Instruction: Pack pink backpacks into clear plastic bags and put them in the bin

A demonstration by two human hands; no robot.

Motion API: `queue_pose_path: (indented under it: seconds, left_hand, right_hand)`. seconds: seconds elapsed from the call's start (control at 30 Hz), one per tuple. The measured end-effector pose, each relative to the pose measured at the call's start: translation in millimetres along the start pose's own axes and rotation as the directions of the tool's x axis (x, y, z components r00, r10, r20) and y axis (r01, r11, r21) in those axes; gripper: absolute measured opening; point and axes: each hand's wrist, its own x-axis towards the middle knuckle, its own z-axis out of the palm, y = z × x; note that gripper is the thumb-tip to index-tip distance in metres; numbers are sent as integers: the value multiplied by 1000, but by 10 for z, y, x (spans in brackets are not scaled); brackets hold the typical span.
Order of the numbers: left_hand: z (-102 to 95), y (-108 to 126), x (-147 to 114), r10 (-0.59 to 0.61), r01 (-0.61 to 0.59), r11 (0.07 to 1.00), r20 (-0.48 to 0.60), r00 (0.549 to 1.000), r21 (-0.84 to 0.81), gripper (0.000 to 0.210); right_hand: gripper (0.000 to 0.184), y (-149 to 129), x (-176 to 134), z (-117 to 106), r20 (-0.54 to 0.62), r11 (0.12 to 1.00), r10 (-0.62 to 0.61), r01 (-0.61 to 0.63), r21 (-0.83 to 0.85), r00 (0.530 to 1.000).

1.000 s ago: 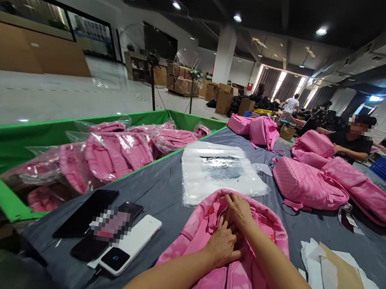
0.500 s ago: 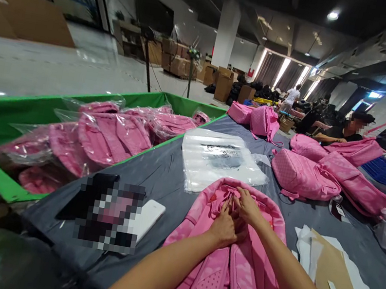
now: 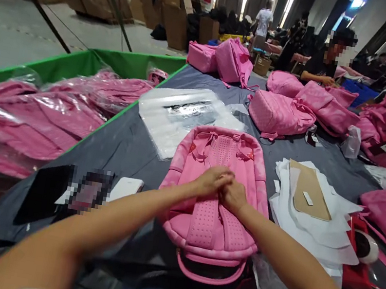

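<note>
A pink backpack (image 3: 174, 210) lies in front of me, its back panel and perforated shoulder straps (image 3: 202, 222) facing up. Its carry handle (image 3: 209, 279) is on my side, at the table's near edge. Both hands meet over the middle of the straps. My left hand (image 3: 212, 182) is closed at the straps, its fingers against the other hand. Beside it, my right hand (image 3: 234, 195) is also closed at the straps. The fingertips and the exact bit of strap between them are hidden. Beyond the bag lies a stack of clear plastic bags (image 3: 186, 114).
Bagged pink backpacks (image 3: 46, 115) fill a green-rimmed bin (image 3: 115, 55) on the left. A white phone (image 3: 127, 188) and a black tablet-like item (image 3: 44, 193) lie nearby. Right are papers with brown card (image 3: 313, 191), a red tape dispenser (image 3: 359, 224) and more backpacks (image 3: 279, 114). A person (image 3: 325, 63) works behind.
My hands have moved from the backpack's far end toward me, onto the middle of the straps. The whole backpack now shows, handle included. The view has tipped down and turned right.
</note>
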Motion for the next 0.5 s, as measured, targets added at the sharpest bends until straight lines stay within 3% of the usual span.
queue_pose_path:
  seconds: [0.03, 0.1, 0.17, 0.23, 0.37, 0.43, 0.5]
  left_hand:
    - [-28, 115, -160, 148, -142, 988, 122, 981, -56, 30]
    - [-27, 288, -412, 365, -345, 931, 302, 881, -119, 32]
    - [64, 331, -531, 410, -405, 909, 377, 831, -95, 32]
    - [229, 245, -566, 403, -419, 907, 370, 837, -42, 29]
    - [630, 7, -701, 529, -550, 832, 201, 825, 68, 31]
    - [783, -86, -791, 528, -527, 837, 37, 848, 147, 33]
    - [867, -199, -807, 472, -441, 878, -179, 863, 187, 34]
  right_hand:
    - [30, 2, 5, 30, 5, 1000, 12, -12, 21, 1000]
    - [32, 0, -2, 83, 1, 998, 26, -26, 55, 1000]
    - [35, 4, -2, 114, -16, 996, 32, -31, 83, 999]
    - [37, 14, 12, 104, -34, 993, 53, -49, 107, 998]
    - [43, 6, -45, -53, -69, 978, 157, -145, 151, 985]
    - [37, -16, -148, -153, -103, 973, 173, -153, 174, 980]
    - [27, -33, -269, -215, -156, 978, 83, -50, 203, 984]
